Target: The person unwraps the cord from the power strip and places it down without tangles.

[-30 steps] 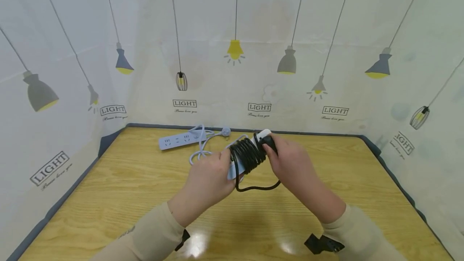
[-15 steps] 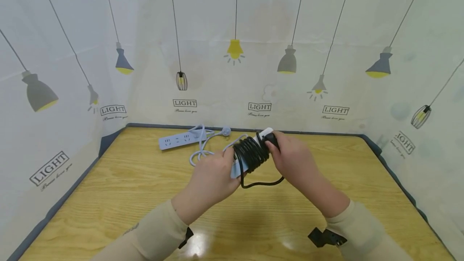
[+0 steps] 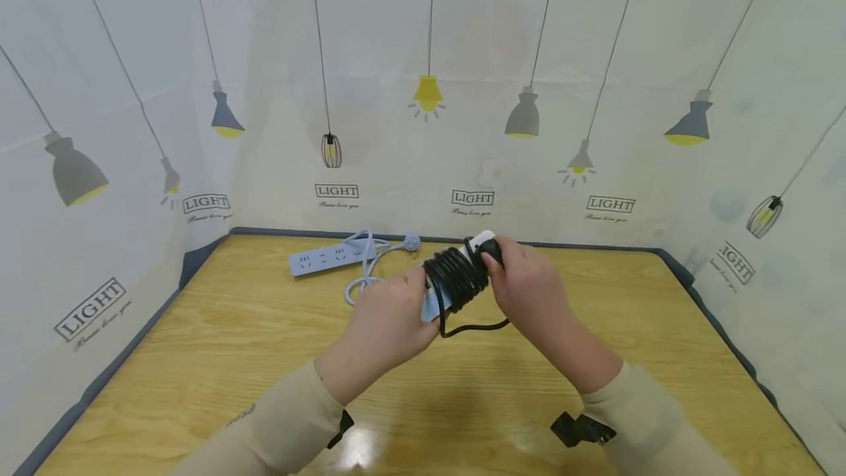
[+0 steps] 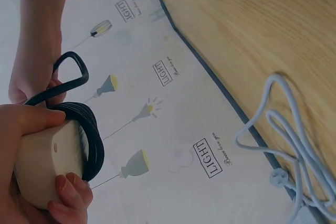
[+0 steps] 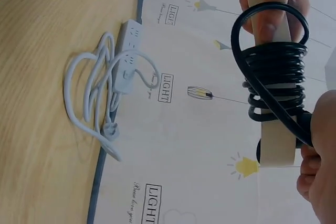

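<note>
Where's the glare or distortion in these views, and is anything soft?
Head view: glare patches on the table near its front edge, wide-angle bending at the sides, strip and cord sharp. Left wrist view: left hand close and slightly soft. Right wrist view: right hand cut by the frame edge, scene turned sideways.

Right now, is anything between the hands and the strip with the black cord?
No. The left hand grips one end of the strip, the right hand holds the black cord wound round it.
</note>
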Demonstrator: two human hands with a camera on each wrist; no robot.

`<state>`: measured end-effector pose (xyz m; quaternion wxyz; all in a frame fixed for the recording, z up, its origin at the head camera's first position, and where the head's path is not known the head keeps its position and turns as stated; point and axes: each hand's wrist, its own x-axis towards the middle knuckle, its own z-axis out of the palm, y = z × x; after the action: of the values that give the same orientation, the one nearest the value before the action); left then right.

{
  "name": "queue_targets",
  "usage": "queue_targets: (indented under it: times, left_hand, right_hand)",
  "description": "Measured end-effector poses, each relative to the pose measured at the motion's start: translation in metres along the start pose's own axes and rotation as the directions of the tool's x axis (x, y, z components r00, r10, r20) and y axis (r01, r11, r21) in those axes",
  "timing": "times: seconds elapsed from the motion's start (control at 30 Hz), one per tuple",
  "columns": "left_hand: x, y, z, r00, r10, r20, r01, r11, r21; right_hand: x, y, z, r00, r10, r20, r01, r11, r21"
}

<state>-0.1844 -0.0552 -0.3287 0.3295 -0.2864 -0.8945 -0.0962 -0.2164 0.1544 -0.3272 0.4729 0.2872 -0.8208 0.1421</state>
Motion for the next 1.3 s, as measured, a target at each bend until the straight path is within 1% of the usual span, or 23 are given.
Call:
queue_targets:
  times: [0.07, 0.17, 0.3, 0.4, 0.53, 0.6, 0.67, 0.8, 0.87, 0.93, 1.13, 1.23, 1.3]
  left_hand:
    - [0.000, -0.001, 0.000, 1.000, 0.004, -0.007, -0.004, 1.000, -0.001]
    - [-0.002, -0.001, -0.001, 1.000, 0.000, -0.025, 0.000, 1.000, 0.002]
    - [-0.004, -0.001, -0.005, 0.999, -0.003, -0.048, 0.004, 1.000, 0.018]
    - [-0.004, -0.001, -0.008, 0.998, 0.000, -0.061, 0.001, 1.000, 0.021]
    - [-0.003, 0.000, -0.011, 0.997, 0.021, -0.078, -0.018, 0.999, 0.029]
    - [-0.003, 0.000, -0.012, 0.995, 0.038, -0.091, -0.035, 0.999, 0.036]
    - [-0.003, 0.000, -0.013, 0.993, 0.057, -0.102, -0.052, 0.998, 0.044]
    - [-0.004, 0.000, -0.013, 0.991, 0.075, -0.113, -0.069, 0.996, 0.056]
    - [-0.006, 0.000, -0.013, 0.991, 0.076, -0.111, -0.070, 0.996, 0.055]
    - [-0.007, 0.000, -0.012, 0.991, 0.077, -0.107, -0.072, 0.996, 0.052]
    - [-0.008, 0.000, -0.012, 0.987, 0.090, -0.130, -0.085, 0.995, 0.044]
    - [-0.007, 0.001, -0.012, 0.985, 0.091, -0.147, -0.085, 0.995, 0.050]
    - [-0.006, 0.001, -0.012, 0.984, 0.089, -0.153, -0.081, 0.995, 0.053]
  right_hand:
    - [0.002, 0.000, -0.003, 1.000, -0.011, 0.019, 0.010, 1.000, 0.013]
    - [0.003, -0.002, -0.005, 1.000, -0.022, 0.022, 0.022, 1.000, 0.013]
    - [0.004, -0.004, -0.010, 0.999, 0.005, 0.036, -0.007, 0.999, 0.050]
    - [0.006, -0.002, -0.018, 0.994, 0.051, 0.098, -0.060, 0.993, 0.101]
    - [0.009, 0.001, -0.029, 0.971, 0.084, 0.225, -0.124, 0.977, 0.173]
    - [0.010, 0.003, -0.033, 0.959, 0.078, 0.273, -0.141, 0.966, 0.216]
    - [0.011, 0.005, -0.035, 0.951, 0.055, 0.305, -0.136, 0.958, 0.252]
    - [0.014, 0.007, -0.037, 0.946, -0.002, 0.325, -0.103, 0.946, 0.306]
    - [0.015, 0.007, -0.038, 0.943, -0.020, 0.332, -0.100, 0.935, 0.340]
    - [0.014, 0.007, -0.038, 0.940, -0.030, 0.339, -0.110, 0.917, 0.384]
    - [0.013, 0.009, -0.039, 0.937, -0.046, 0.346, -0.152, 0.837, 0.525]
    - [0.013, 0.011, -0.039, 0.932, -0.047, 0.360, -0.175, 0.810, 0.560]
    - [0.013, 0.011, -0.039, 0.923, -0.032, 0.383, -0.206, 0.801, 0.563]
